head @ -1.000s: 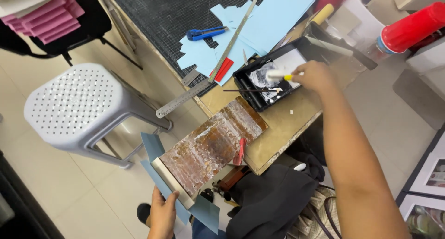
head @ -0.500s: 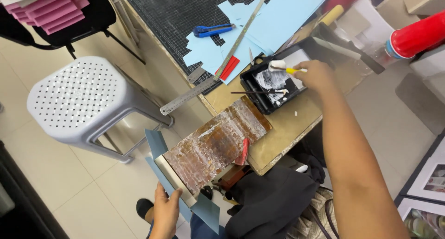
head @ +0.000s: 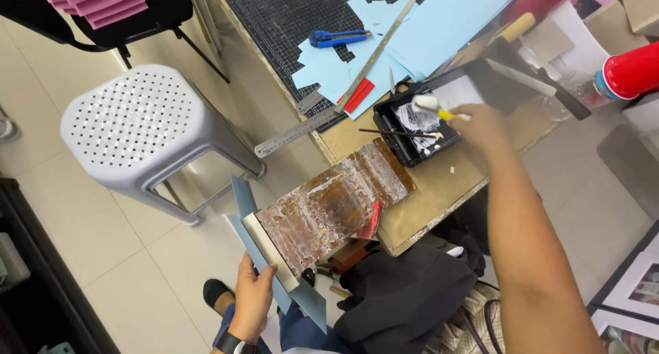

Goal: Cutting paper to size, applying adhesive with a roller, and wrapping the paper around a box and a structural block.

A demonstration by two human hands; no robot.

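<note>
My right hand (head: 484,126) grips a small paint roller (head: 431,105) with a yellow handle and white sleeve, held over a black tray (head: 401,110) smeared with white glue. My left hand (head: 252,298) holds the near end of a grey-blue folded card (head: 246,204) that lies under a long brown, glue-stained board (head: 333,204). The board slopes from the card up onto the table corner. A thin dark brush (head: 391,131) rests across the tray.
A steel ruler (head: 295,135) overhangs the table edge. Light blue paper pieces (head: 439,26) and a blue cutter (head: 334,38) lie on a dark cutting mat (head: 288,11). A grey perforated stool (head: 141,121) stands at left. A red cylinder (head: 631,69) sits at the right.
My right hand has lifted the roller slightly and shifted it toward the tray's far side. The left hand keeps its hold on the card; the view has drifted a little.
</note>
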